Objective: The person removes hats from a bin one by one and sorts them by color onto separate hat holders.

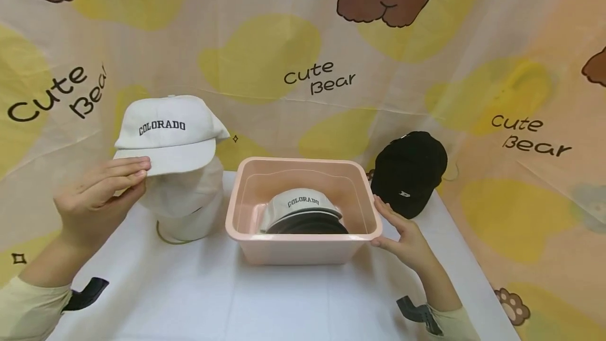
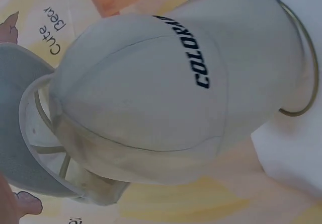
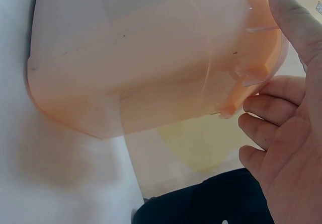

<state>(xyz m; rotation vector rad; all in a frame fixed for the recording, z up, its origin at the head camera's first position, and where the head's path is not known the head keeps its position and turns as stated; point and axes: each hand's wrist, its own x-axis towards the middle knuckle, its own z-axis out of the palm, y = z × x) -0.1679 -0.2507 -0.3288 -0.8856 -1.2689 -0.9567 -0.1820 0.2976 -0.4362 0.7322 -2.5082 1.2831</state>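
Observation:
My left hand pinches the brim of a white cap lettered COLORADO, raised above the table at the left. Its grey-looking brim and hollow inside show in the left wrist view. Below it stands a second white COLORADO cap, partly hidden from the head view, with a thin gold ring at its foot. On the other side, my right hand grips the right rim of a pale pink plastic bin, thumb and fingers around its corner. Inside lies another white COLORADO cap against a dark cap.
A black cap with a small light emblem stands behind the bin's right side, near the table's right edge. White cloth covers the table. Behind it hangs a printed bear-pattern curtain.

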